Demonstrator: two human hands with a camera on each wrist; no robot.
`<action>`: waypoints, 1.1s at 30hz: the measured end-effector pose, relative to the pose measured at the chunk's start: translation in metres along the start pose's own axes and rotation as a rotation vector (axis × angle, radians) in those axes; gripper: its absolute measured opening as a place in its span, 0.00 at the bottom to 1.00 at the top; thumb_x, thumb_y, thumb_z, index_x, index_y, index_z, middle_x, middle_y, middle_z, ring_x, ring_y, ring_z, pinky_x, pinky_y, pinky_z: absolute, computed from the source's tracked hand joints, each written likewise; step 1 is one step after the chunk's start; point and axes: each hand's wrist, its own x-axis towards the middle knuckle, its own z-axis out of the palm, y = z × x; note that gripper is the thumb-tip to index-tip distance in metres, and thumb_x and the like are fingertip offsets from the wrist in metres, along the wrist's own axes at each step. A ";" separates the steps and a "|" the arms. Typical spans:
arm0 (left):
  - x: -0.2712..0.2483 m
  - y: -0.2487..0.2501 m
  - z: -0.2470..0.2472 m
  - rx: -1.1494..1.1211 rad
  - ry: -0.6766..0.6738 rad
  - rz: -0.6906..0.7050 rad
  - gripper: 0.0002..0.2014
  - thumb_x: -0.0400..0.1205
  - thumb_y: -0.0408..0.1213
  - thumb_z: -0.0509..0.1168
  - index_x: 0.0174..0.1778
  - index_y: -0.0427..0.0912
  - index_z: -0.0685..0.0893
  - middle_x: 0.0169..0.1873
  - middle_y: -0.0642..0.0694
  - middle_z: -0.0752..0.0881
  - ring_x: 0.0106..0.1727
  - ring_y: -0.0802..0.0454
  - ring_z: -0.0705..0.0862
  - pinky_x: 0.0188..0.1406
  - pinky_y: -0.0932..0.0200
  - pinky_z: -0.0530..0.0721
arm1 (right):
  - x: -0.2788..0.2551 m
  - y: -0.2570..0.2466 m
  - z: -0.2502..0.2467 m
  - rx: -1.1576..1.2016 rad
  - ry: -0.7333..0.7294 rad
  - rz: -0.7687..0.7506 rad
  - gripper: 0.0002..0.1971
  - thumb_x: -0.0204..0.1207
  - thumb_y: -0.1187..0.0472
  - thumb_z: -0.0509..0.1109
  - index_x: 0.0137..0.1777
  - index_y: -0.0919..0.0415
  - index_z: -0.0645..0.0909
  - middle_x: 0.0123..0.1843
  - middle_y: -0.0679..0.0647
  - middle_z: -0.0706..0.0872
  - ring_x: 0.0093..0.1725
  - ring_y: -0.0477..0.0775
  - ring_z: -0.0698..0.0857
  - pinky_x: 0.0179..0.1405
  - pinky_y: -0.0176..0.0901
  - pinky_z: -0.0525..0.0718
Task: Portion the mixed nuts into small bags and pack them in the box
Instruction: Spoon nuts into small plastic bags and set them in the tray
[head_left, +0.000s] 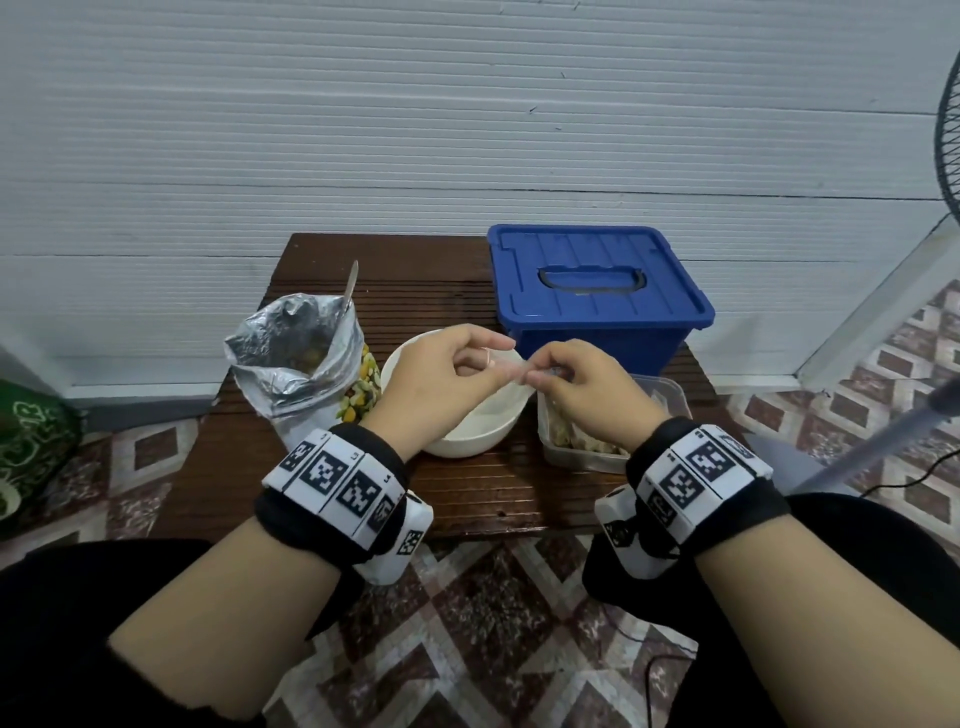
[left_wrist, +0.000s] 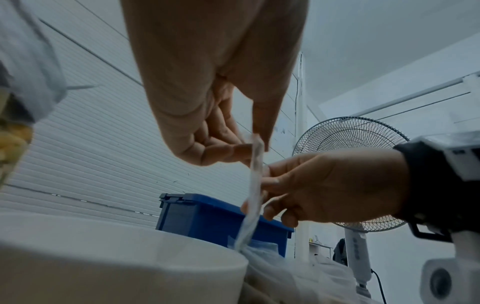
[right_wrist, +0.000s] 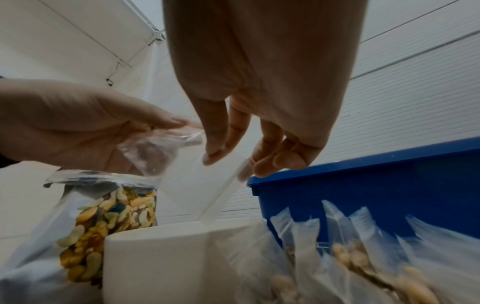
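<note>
left hand (head_left: 436, 375): over the white bowl (head_left: 470, 441), thumb and forefinger pinching one edge of a small clear bag (right_wrist: 197, 181); other fingers loosely curled.
right hand (head_left: 587, 387): just beside the left, fingers (right_wrist: 215, 152) nipping the opposite edge of the same bag; wrist view shows thumb on one face, fingertips on the other.
small bag: held up between both hands above the bowl, looks empty and flat, lower corner hanging near the bowl rim.
step (guess): working the mouth open so nuts can go in.
handling: thin film, near weightless, floppy, slick; the two layers likely cling. best taken at the top lip, one layer per hand, then rubbed or pulled apart. no stiffness, so it will need support once loaded.
nut pouch (head_left: 306, 364): silver foil, open, standing at 9 o'clock of the bowl, clear window showing mixed nuts; spoon (head_left: 350, 288) handle sticking out the top.
filled bags (right_wrist: 363, 253): several upright in a clear tub (head_left: 670, 395) at 3 o'clock of the bowl, nuts inside.
blue box (head_left: 597, 291): at 1 o'clock of the bowl, lid on, handle flat.
surface (head_left: 467, 499): dark slatted wood, low over a tiled floor.
risk: the bag slips from a light pinch, or the mouth closes again while scooping.
progress: partway, box not yet opened for packing.
</note>
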 end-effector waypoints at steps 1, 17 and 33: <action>-0.001 0.001 -0.002 -0.019 -0.039 -0.013 0.17 0.73 0.39 0.77 0.58 0.48 0.86 0.42 0.53 0.87 0.38 0.68 0.83 0.44 0.75 0.80 | 0.000 0.000 -0.002 0.056 -0.003 0.028 0.08 0.81 0.63 0.65 0.42 0.50 0.81 0.42 0.44 0.80 0.44 0.43 0.77 0.45 0.39 0.73; -0.001 -0.004 -0.013 -0.205 -0.068 0.071 0.18 0.71 0.33 0.77 0.54 0.50 0.83 0.54 0.51 0.87 0.46 0.54 0.88 0.51 0.59 0.86 | -0.001 -0.004 -0.006 0.370 -0.122 0.164 0.07 0.82 0.66 0.62 0.46 0.59 0.81 0.37 0.44 0.80 0.35 0.36 0.76 0.29 0.19 0.70; 0.003 -0.013 -0.018 0.528 -0.277 0.310 0.54 0.57 0.61 0.81 0.79 0.61 0.63 0.75 0.67 0.63 0.75 0.69 0.58 0.75 0.69 0.51 | -0.002 0.000 -0.013 0.476 -0.022 0.209 0.17 0.72 0.60 0.77 0.60 0.53 0.79 0.37 0.54 0.89 0.38 0.47 0.84 0.39 0.39 0.76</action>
